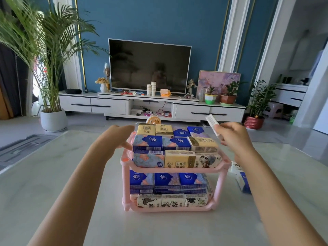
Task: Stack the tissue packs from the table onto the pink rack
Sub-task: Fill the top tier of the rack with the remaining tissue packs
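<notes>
The right hand [232,134] is up in the air, just past the rack's top right corner. It is pinching a white pack [213,124] between thumb & fingers. The pack is tilted, its far end pointing up & to the left. It is above the packs on the rack, not touching them.

The left hand [117,137] is at the top left side of the pink rack [218,183]. Its fingers are loose & spread, holding nothing. The fingertips [128,145] sit right by the top shelf's left edge & a blue pack [147,142]; I can't tell if they touch.

The rack has 2 shelves & both are full of packs. Up top: blue packs, yellow packs [179,158] & one white pack with dark drawing, piled in layers. Down below: a row of blue packs [166,181] on top of a row of white packs w/ black marks [172,199].

The rack stands on a pale table [53,183]. One more pack [242,178], white & blue, lies on the table just right of the rack, partly hidden by the right arm.

Behind the rack a small orange fan [154,119] peeks up. Farther back is a dark TV [150,65] on a long white stand [99,104], w/ paper cups [151,88] on it. A tall palm [40,50] is on the left.
</notes>
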